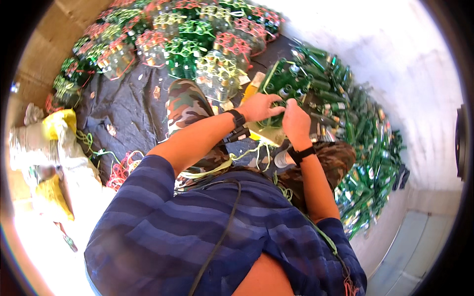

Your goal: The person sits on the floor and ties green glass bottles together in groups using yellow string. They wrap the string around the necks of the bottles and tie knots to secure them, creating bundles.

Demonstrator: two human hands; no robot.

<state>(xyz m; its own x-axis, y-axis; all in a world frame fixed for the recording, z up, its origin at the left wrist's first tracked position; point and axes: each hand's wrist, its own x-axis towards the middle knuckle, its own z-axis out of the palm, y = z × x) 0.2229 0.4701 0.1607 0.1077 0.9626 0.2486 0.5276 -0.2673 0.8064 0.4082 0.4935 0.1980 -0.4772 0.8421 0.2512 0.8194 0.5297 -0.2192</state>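
In front of me a cluster of green glass bottles (286, 81) stands close together beside a yellow-edged board (269, 134), with pale green cord (267, 78) along its side. My left hand (260, 107) reaches in at the cluster's near edge, thumb and fingers bent towards each other. Close beside it, my right hand (296, 123) is closed, its thumb and forefinger pressed together near the bottles. What lies between the fingertips of either hand is too small to make out. Loose light green cord (237, 159) trails across my lap and below the board.
Bundles of clear and green bottles (182, 56) bound with red, yellow and green cord stand at the back left. A heap of loose green bottles (365, 163) lies along the right wall. Red cord (120, 172) and sacks (61, 143) lie left, around a dark sheet (123, 111).
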